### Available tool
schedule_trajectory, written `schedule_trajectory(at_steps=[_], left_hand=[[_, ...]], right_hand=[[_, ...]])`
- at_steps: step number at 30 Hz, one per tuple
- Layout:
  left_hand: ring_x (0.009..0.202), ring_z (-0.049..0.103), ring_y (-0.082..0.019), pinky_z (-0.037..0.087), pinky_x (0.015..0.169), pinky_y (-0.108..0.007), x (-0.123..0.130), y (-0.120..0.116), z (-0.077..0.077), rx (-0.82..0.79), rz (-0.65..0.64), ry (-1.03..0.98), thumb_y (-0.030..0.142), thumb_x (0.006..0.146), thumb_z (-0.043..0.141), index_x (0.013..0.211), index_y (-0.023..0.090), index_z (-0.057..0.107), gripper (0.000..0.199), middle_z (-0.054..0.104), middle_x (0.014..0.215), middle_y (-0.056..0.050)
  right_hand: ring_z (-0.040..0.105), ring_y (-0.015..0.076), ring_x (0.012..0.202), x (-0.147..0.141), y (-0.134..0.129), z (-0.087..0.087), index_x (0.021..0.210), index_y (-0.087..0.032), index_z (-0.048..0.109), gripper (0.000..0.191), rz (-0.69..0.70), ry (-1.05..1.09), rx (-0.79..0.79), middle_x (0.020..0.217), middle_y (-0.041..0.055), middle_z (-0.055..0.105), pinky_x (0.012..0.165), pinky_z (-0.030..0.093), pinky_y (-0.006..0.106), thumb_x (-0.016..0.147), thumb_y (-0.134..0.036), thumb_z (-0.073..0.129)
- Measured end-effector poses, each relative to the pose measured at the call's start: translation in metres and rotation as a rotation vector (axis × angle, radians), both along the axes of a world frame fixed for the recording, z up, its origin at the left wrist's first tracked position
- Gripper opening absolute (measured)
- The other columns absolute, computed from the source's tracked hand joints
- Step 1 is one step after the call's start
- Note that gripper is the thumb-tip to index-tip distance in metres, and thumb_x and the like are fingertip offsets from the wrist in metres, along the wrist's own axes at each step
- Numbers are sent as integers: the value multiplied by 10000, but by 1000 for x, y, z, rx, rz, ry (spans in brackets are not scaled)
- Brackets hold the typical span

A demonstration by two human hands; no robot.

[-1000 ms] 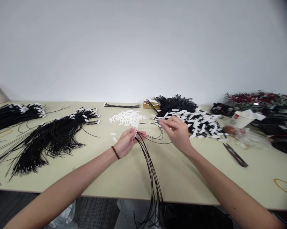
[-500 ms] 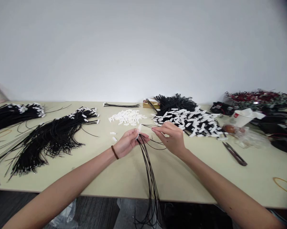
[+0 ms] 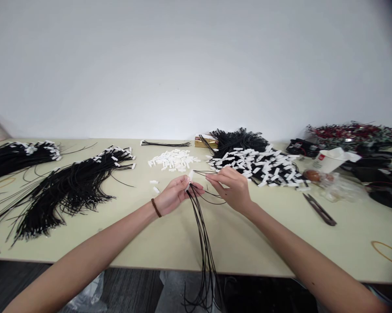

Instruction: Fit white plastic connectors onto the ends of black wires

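Between the fingertips of my left hand (image 3: pixel 176 193) is a small white connector housing (image 3: pixel 191 175), gripped near the middle of the table. Several thin black wires (image 3: pixel 202 230) run out of it and hang down over the table's front edge. My right hand (image 3: pixel 231 187) is closed in a pinch on a black wire (image 3: pixel 200 172) just right of the connector. More wire trails below the right fingers. Whether the pinched wire's end sits inside the connector is too small to tell. Behind the hands lies a pile of loose white connector housings (image 3: pixel 172 160).
Bundles of black wires with white connectors (image 3: pixel 81 182) lie at left. Another heap of wires and white connectors (image 3: pixel 264 167) is at right, by a gold box (image 3: pixel 206 141). Thread snips (image 3: pixel 319 210), a paper cup (image 3: pixel 329 160) and a plastic bag (image 3: pixel 342 189) lie farther right.
My right hand has shifted very slightly left toward the connector, still pinching the wire. My left hand keeps its hold in nearly the same spot.
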State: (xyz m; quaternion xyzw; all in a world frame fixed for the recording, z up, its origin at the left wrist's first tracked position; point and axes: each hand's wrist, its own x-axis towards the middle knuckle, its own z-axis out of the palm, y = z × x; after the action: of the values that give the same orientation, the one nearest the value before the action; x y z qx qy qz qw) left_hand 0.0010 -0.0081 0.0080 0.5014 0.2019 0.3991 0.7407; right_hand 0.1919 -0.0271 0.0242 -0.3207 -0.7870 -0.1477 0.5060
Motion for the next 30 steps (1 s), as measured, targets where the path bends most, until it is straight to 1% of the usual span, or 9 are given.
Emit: schedule_trajectory(at_steps=[5,11,13,15,17,19,22,25,30], left_hand=[[807,637,-199,437,798,-336,0,0,0,31,-11,25,364,786,573,789,125,556,240,661,874,-96],[796,634,-190,443,782,-335,0,0,0,90,-63,77,388,797,550,818,126,527,265,657,890,-109],[801,634,-190,446,781,-337,1,-1,-1,110,-73,95,384,805,539,827,125,517,262,656,905,-117],[808,634,-195,449,782,-344,1,-1,-1,127,-94,111,378,807,539,812,126,504,254,656,905,-120],[813,635,-200,450,777,-345,1,-2,-2,136,-119,127,376,806,540,784,131,491,251,660,888,-120],[810,635,-198,450,756,-330,1,-2,-2,138,-129,143,379,808,537,769,135,482,253,664,873,-119],[786,636,-190,446,708,-299,1,-2,-2,134,-121,168,393,805,536,780,135,484,264,666,862,-121],[790,637,-197,445,716,-310,1,-3,-3,113,-110,173,405,791,552,792,140,486,273,664,862,-111],[792,637,-203,444,737,-332,2,-4,-3,91,-106,158,409,775,573,793,137,498,283,663,867,-116]], right_hand=[[458,134,637,-1,-1,0,744,-192,599,115,-12,-55,12,646,23,512,563,373,253,822,-177,516],[455,156,699,-5,-3,-1,713,-189,529,97,-77,-22,13,719,37,504,607,384,280,810,-191,528],[490,175,794,-6,-3,0,729,-192,509,82,-42,-31,-14,828,57,556,687,413,313,808,-179,524],[515,190,927,-7,-3,0,743,-198,484,85,44,-43,-72,968,66,590,794,422,350,814,-158,506],[535,178,991,-7,-3,-2,766,-203,465,88,135,-41,-158,1060,66,597,837,431,345,825,-140,480],[579,151,946,-8,-2,-5,783,-206,454,87,193,-13,-254,1083,69,605,786,463,303,837,-137,457],[613,133,865,-10,-2,-7,755,-206,439,107,229,44,-341,1029,71,628,712,481,265,846,-149,444],[610,135,860,-11,-3,-6,720,-204,423,137,245,62,-334,965,70,635,708,477,265,844,-151,444],[603,132,834,-12,-1,-5,721,-202,427,139,259,41,-316,940,70,628,693,481,268,852,-155,429]])
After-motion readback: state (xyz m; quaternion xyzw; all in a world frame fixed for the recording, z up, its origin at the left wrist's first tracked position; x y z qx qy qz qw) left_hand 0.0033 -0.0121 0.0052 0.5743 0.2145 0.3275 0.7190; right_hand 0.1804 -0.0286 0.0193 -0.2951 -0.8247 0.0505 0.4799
